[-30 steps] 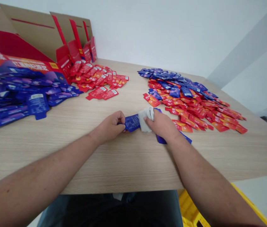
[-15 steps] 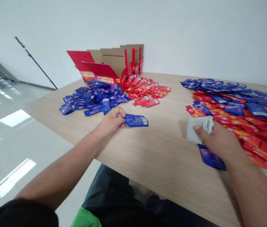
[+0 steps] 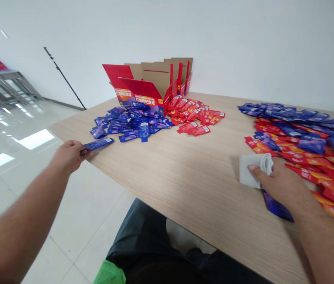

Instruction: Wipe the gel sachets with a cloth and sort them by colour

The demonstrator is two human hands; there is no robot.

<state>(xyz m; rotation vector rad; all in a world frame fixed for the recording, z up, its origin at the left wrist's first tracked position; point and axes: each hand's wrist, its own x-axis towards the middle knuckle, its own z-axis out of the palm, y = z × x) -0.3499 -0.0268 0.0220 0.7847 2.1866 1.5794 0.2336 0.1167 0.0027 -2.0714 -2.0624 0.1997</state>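
Note:
My left hand [image 3: 70, 156] pinches one end of a blue sachet [image 3: 99, 143] over the table's left edge. A pile of blue sachets [image 3: 131, 120] lies just beyond it, with a smaller heap of red sachets [image 3: 189, 110] to its right. On the right, my right hand [image 3: 282, 181] is closed around a folded white cloth [image 3: 251, 169]. Another blue sachet [image 3: 277, 207] shows partly from beneath that hand. Its underside and the fingers behind the cloth are hidden.
Open red cardboard boxes [image 3: 147, 94] stand in a row at the back. A large spread of red sachets [image 3: 305, 157], with blue sachets [image 3: 291, 112] behind and on top, covers the right side of the wooden table [image 3: 184, 173]. A thin black pole [image 3: 65, 79] leans against the wall.
My left hand has carried the blue sachet leftward, from in front of the blue pile to the table's left edge. The view has turned slightly left. My right hand still grips the cloth.

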